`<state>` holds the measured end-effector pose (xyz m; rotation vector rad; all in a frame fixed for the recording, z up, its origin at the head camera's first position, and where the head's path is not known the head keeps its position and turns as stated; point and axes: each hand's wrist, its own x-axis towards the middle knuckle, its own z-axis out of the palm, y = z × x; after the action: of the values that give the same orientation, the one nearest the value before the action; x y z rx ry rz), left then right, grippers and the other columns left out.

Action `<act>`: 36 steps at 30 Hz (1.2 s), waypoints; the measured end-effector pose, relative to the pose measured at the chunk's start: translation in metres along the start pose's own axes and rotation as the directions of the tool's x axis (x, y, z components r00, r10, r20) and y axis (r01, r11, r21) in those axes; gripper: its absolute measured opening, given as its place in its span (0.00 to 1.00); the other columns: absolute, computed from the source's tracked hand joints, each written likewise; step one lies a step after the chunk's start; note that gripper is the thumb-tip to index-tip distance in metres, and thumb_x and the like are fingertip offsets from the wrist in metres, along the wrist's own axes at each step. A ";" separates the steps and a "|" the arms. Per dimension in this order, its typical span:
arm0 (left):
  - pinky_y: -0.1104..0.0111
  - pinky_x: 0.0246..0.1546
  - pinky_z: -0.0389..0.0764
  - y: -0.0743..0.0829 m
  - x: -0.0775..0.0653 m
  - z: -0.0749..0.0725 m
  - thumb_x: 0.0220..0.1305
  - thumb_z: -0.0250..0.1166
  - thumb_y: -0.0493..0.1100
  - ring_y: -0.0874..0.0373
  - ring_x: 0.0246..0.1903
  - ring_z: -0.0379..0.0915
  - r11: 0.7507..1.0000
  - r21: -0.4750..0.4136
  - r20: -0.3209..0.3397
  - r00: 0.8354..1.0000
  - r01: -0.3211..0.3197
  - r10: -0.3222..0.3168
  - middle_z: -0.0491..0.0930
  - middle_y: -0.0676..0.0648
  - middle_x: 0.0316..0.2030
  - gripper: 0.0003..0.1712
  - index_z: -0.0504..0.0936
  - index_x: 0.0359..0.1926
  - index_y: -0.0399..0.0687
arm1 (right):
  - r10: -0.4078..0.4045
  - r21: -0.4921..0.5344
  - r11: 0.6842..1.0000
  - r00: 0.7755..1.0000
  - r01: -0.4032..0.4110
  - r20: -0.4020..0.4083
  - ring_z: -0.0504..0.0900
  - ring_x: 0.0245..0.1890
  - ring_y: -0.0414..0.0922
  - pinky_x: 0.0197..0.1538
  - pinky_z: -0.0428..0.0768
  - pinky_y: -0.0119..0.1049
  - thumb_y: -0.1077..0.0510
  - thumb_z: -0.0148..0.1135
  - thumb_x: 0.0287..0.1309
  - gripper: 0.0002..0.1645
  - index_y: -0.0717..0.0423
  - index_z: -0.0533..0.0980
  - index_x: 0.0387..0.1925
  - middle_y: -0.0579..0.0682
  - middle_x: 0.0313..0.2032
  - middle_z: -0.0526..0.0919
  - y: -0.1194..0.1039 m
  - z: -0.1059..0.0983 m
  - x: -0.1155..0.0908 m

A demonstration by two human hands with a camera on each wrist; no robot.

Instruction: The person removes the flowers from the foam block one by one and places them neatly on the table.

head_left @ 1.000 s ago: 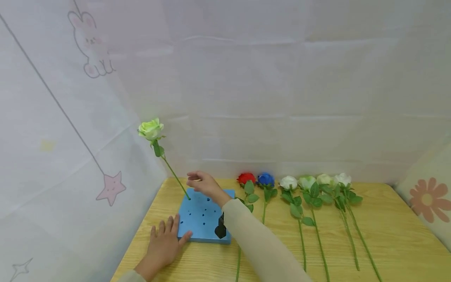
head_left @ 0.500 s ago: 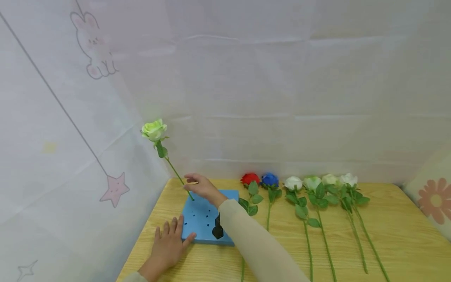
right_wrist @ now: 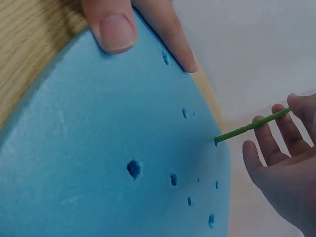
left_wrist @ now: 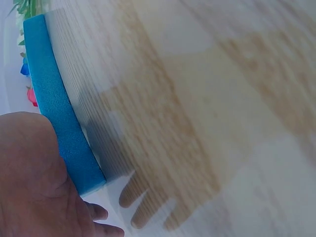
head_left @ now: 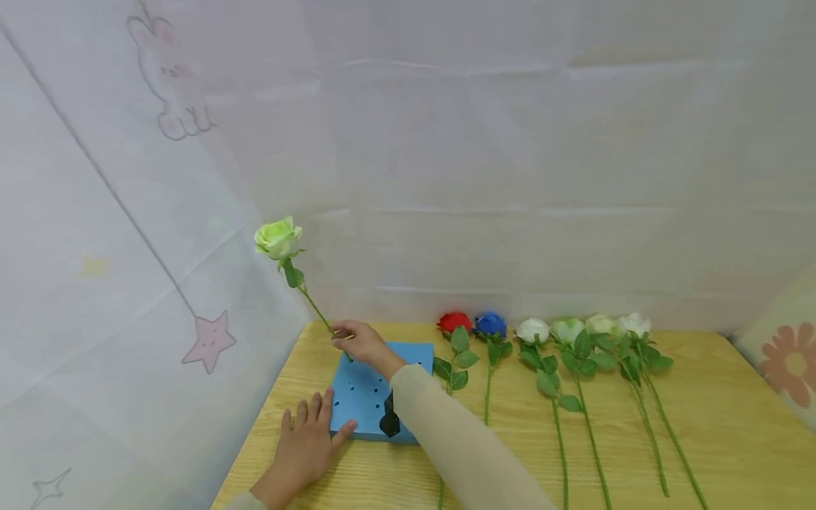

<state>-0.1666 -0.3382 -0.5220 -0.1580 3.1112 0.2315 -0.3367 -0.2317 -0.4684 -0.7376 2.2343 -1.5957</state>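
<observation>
A pale green rose (head_left: 278, 238) stands tilted to the left, its stem (right_wrist: 242, 131) set in a hole near the far left corner of a blue foam board (head_left: 363, 416). My right hand (head_left: 365, 347) pinches that stem a little above the board, thumb and fingertips on it, the other fingers loosely bent in the right wrist view. At the board's near left corner, my left hand (head_left: 307, 443) rests with fingers spread along the left side. Its thumb (right_wrist: 117, 32) presses on the board's edge. Several more holes dot the board's top.
Right of the board lie a red rose (head_left: 454, 323), a blue rose (head_left: 490, 324) and several white and pale green roses (head_left: 532, 330), stems toward the near edge. They rest on a wooden table (head_left: 714, 425). Behind hangs a pale printed cloth (head_left: 446, 177).
My right hand has moved left and slightly down from beside the stem and now pinches it. The left hand stays on the board's corner. The head view has shifted slightly.
</observation>
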 end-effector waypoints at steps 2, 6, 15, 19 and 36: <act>0.27 0.67 0.44 0.001 0.001 0.000 0.72 0.41 0.77 0.25 0.72 0.51 1.000 -0.003 0.001 1.000 -0.002 0.002 0.58 0.28 0.74 0.54 0.53 0.80 0.40 | 0.003 -0.014 1.000 1.000 -0.004 -0.023 0.82 0.48 0.40 0.44 0.82 0.36 0.54 0.63 0.71 0.16 0.46 0.82 0.58 0.40 0.48 0.84 0.001 0.000 0.000; 0.27 0.67 0.44 0.004 0.002 0.001 0.71 0.39 0.77 0.25 0.72 0.50 1.000 -0.009 0.011 1.000 -0.005 0.005 0.57 0.28 0.74 0.54 0.52 0.80 0.41 | 0.014 0.013 1.000 0.997 -0.013 -0.073 0.83 0.43 0.37 0.42 0.83 0.35 0.54 0.64 0.70 0.11 0.44 0.85 0.50 0.38 0.45 0.85 0.004 -0.001 -0.002; 0.26 0.66 0.43 0.007 0.002 0.000 0.71 0.40 0.77 0.24 0.72 0.50 1.000 -0.011 0.023 1.000 -0.003 0.003 0.57 0.28 0.74 0.54 0.51 0.80 0.41 | -0.073 0.194 0.977 0.993 0.090 -0.090 0.86 0.46 0.41 0.54 0.83 0.49 0.53 0.64 0.69 0.12 0.43 0.85 0.51 0.41 0.47 0.87 -0.017 -0.014 -0.007; 0.26 0.66 0.44 0.007 0.002 -0.002 0.72 0.39 0.77 0.24 0.71 0.51 1.000 0.004 0.013 1.000 -0.009 0.009 0.57 0.28 0.74 0.54 0.51 0.80 0.41 | -0.093 0.186 0.977 0.993 0.105 -0.072 0.86 0.46 0.45 0.51 0.85 0.44 0.54 0.64 0.70 0.12 0.44 0.85 0.52 0.44 0.46 0.87 -0.027 -0.023 -0.013; 0.26 0.66 0.44 0.004 -0.002 -0.006 0.73 0.41 0.75 0.22 0.71 0.50 1.000 0.006 0.028 1.000 -0.004 0.004 0.56 0.26 0.73 0.54 0.50 0.80 0.38 | -0.066 0.228 0.971 0.996 0.078 -0.058 0.88 0.37 0.46 0.47 0.87 0.50 0.57 0.64 0.69 0.15 0.38 0.84 0.53 0.44 0.37 0.86 -0.024 -0.055 -0.038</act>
<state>-0.1650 -0.3351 -0.5152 -0.1477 3.0845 0.2226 -0.3284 -0.1736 -0.4290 -0.7279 2.0288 -1.8881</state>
